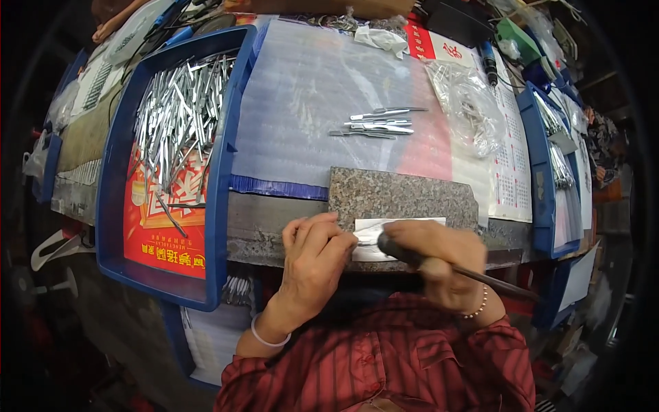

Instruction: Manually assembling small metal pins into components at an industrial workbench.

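A speckled granite slab [405,192] lies at the table's near edge, with a white strip of paper [432,222] on it. My left hand [312,257] is closed at the strip's left end, its fingertips pinching the end of a thin silver metal piece [367,235] that lies on the paper. My right hand [449,257], slightly blurred, is wrapped around a dark tool [398,246] with a thick rounded end and a long thin shaft reaching to the lower right. The thick end is over the metal piece; whether they touch, I cannot tell.
At left stands a blue tray [223,206] heaped with slim silver metal pieces [182,103]. Several similar pieces [381,123] lie on the plastic-covered table beyond the slab. A clear plastic bag [470,110] and a blue bin [542,158] are on the right.
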A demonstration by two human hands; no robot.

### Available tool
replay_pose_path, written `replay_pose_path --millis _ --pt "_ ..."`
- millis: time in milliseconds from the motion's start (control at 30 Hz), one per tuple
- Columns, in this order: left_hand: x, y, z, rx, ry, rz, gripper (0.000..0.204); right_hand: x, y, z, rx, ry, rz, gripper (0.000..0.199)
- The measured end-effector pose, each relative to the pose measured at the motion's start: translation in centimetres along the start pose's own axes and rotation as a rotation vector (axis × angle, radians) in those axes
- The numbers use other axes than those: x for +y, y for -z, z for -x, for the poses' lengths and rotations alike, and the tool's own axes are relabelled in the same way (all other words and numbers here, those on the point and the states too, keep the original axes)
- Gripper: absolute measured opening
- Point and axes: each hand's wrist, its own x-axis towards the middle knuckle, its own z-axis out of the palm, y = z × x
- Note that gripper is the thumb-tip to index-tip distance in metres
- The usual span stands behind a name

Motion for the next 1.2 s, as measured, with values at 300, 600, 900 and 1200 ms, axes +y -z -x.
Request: replay_pose_path --millis 300,600,900,1200 --pt "-0.1 0.1 0.0 -0.023 0.008 -0.021 0.022 -1.0 -0.9 -1.2 0.008 0.100 0.114 0.027" --pt "0.2 0.0 -0.3 -0.015 -0.001 -0.023 0.019 -0.6 2.3 3.8 0.287 -0.199 -0.219 0.023" --pt "0.8 0.4 0.4 0.022 -0.002 -0.098 0.020 0.5 2.6 6.3 0.391 -0.312 -0.109 0.032" --pt "5.1 2.4 2.2 0.049 0.018 0.073 0.020 -0.2 0.0 8.9 0.106 -0.711 -0.871 0.023"
